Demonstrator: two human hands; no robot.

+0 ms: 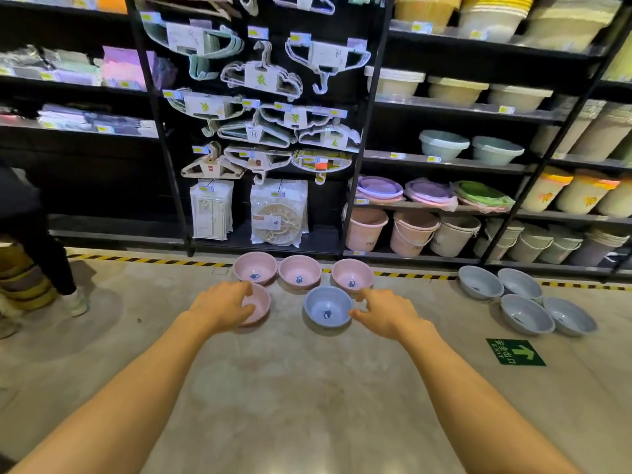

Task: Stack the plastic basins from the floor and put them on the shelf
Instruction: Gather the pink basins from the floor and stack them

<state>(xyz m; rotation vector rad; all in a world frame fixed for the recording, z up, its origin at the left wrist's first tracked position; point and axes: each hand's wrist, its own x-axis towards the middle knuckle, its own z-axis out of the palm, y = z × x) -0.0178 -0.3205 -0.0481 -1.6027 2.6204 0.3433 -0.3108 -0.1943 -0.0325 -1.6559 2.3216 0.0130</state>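
Note:
Small plastic basins lie on the concrete floor in front of the shelves. Three pink basins [300,271] form a row by the striped line. A fourth pink basin [260,307] sits nearer, with my left hand [222,306] over its left rim, fingers apart. A blue basin [327,307] stands to its right. My right hand [383,311] hovers open beside the blue basin's right rim, fingertips close to it. Several larger grey-blue basins [526,313] lie to the right.
The black shelf unit [444,164] holds basins, lids and buckets on the right, hangers in the middle. A person's leg and shoe [73,301] stand at the left by stacked baskets. A green exit sign [514,352] is stuck on the floor.

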